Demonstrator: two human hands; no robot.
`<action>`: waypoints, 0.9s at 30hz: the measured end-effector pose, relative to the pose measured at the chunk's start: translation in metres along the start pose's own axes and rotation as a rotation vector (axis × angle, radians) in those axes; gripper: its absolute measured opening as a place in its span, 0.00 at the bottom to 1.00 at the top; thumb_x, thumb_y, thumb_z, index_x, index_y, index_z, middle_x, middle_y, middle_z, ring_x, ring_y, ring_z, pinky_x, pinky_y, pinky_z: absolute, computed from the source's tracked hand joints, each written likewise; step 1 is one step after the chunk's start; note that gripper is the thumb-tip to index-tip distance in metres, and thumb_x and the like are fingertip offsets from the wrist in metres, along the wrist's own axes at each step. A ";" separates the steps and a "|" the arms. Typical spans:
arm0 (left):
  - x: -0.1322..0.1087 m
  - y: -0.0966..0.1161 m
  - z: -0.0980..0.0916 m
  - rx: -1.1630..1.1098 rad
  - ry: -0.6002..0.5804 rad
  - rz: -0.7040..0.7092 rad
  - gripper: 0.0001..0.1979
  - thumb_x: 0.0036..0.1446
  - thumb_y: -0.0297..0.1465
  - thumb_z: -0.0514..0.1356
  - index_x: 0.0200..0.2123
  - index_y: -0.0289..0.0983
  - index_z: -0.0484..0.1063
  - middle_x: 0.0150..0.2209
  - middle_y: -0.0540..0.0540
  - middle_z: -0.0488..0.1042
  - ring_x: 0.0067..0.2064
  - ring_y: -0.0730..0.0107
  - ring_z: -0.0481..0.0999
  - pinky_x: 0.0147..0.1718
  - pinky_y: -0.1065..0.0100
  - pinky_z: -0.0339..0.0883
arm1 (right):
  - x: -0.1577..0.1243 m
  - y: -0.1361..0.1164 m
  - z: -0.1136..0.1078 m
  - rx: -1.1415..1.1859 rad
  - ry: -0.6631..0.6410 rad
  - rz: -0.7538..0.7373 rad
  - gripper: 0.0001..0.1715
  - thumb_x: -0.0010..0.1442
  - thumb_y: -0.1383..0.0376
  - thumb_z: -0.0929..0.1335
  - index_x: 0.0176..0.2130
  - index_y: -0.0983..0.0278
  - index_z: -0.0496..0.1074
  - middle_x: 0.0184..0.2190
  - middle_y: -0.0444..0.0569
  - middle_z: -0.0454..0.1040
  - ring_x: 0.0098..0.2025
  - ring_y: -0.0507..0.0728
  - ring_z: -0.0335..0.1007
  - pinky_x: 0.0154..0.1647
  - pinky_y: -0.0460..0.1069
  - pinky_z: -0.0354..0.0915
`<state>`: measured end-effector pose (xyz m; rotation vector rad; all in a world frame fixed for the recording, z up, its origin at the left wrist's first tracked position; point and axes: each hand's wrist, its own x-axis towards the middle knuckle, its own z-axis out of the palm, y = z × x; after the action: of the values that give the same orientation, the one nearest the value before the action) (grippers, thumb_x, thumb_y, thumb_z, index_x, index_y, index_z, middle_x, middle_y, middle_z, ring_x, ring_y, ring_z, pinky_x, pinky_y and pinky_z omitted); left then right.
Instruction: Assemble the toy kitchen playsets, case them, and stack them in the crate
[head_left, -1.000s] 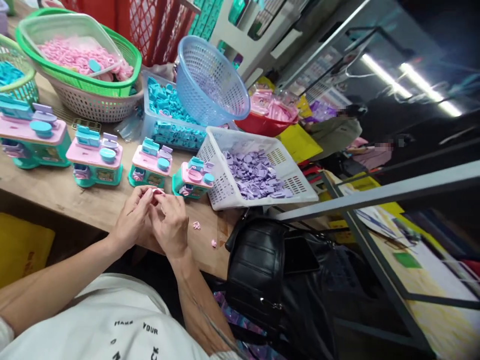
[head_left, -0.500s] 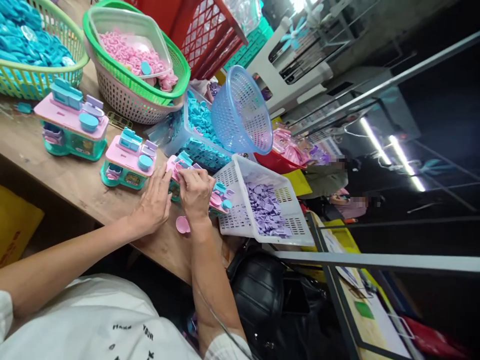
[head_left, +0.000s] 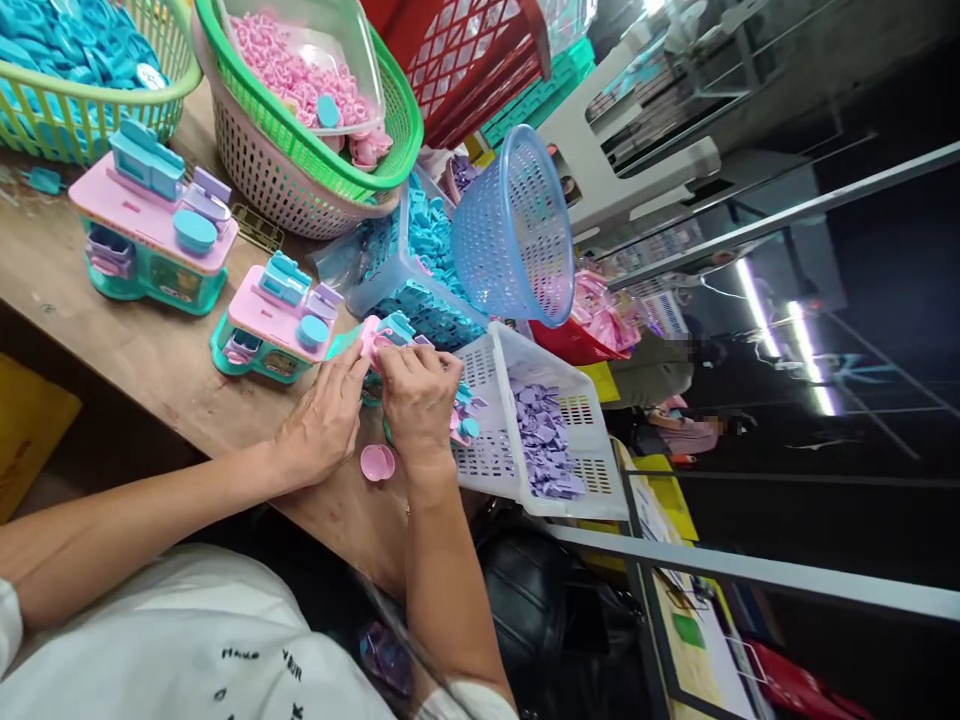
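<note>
A small toy kitchen [head_left: 369, 338] with a pink top and turquoise parts is between my hands, mostly covered by them. My left hand [head_left: 322, 415] grips its near left side, fingers long and close together. Curled over its top from the right is my right hand [head_left: 420, 405]; what its fingertips touch is hidden. A pink round dish-like piece [head_left: 377, 462] lies on the table just below, between my wrists. To the left stand two similar toy kitchens, a nearer one [head_left: 277, 320] and a farther one [head_left: 154, 225]. Part of another toy kitchen [head_left: 466, 425] shows beyond my right hand.
A white basket [head_left: 506, 430] of purple pieces stands right of my hands. Behind are a clear bin [head_left: 420, 290] of turquoise pieces, a tilted blue basket [head_left: 514, 230] and a green basket [head_left: 409, 110] with pink pieces. A yellow-green basket [head_left: 97, 125] is far left.
The camera view has shifted slightly. Both hands stay on the same toy kitchen, and a turquoise part of it now shows above my left fingers. The pink dish-like piece still lies on the table.
</note>
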<state>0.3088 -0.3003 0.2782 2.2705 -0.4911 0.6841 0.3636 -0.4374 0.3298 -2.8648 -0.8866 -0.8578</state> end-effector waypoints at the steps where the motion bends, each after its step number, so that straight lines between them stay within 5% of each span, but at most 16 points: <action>1: 0.000 0.001 0.000 -0.008 -0.012 -0.010 0.33 0.62 0.19 0.50 0.71 0.25 0.51 0.71 0.25 0.55 0.74 0.47 0.54 0.69 0.47 0.59 | 0.001 0.000 -0.001 0.014 -0.027 0.000 0.13 0.73 0.66 0.63 0.44 0.61 0.78 0.38 0.49 0.83 0.45 0.59 0.71 0.51 0.55 0.53; 9: 0.006 -0.004 -0.002 -0.040 -0.049 -0.024 0.32 0.63 0.22 0.50 0.70 0.29 0.55 0.72 0.27 0.54 0.73 0.46 0.57 0.68 0.44 0.58 | -0.012 -0.023 0.017 0.226 0.015 0.297 0.16 0.73 0.66 0.60 0.50 0.61 0.75 0.51 0.55 0.79 0.56 0.63 0.69 0.59 0.60 0.55; 14: 0.011 -0.007 -0.003 -0.012 -0.062 -0.014 0.31 0.62 0.23 0.51 0.69 0.27 0.56 0.69 0.26 0.58 0.70 0.46 0.60 0.68 0.45 0.58 | -0.006 -0.021 0.008 0.229 -0.047 0.255 0.15 0.73 0.68 0.60 0.49 0.61 0.75 0.47 0.54 0.80 0.56 0.63 0.68 0.63 0.63 0.52; 19: 0.007 0.013 -0.011 0.032 -0.026 0.059 0.28 0.61 0.25 0.54 0.65 0.32 0.62 0.66 0.30 0.62 0.67 0.46 0.63 0.65 0.45 0.60 | -0.004 -0.003 -0.015 0.273 -0.055 0.209 0.13 0.72 0.67 0.63 0.47 0.60 0.77 0.48 0.51 0.80 0.58 0.62 0.66 0.64 0.61 0.54; 24: 0.002 0.020 -0.007 0.016 -0.278 0.192 0.17 0.63 0.29 0.54 0.54 0.33 0.72 0.50 0.34 0.74 0.53 0.50 0.74 0.51 0.53 0.72 | -0.097 0.032 -0.046 0.397 0.123 0.426 0.11 0.71 0.63 0.66 0.47 0.62 0.78 0.47 0.53 0.79 0.52 0.60 0.71 0.58 0.56 0.65; 27: 0.003 0.019 0.010 0.101 -0.443 0.129 0.18 0.61 0.32 0.57 0.52 0.32 0.73 0.48 0.33 0.75 0.50 0.48 0.76 0.45 0.55 0.72 | -0.173 0.035 -0.046 0.533 0.031 0.617 0.09 0.67 0.64 0.69 0.43 0.63 0.79 0.40 0.52 0.79 0.42 0.57 0.75 0.49 0.53 0.71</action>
<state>0.3046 -0.3212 0.2838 2.5087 -0.8340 0.2639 0.2401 -0.5642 0.2855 -2.4037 -0.1477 -0.4935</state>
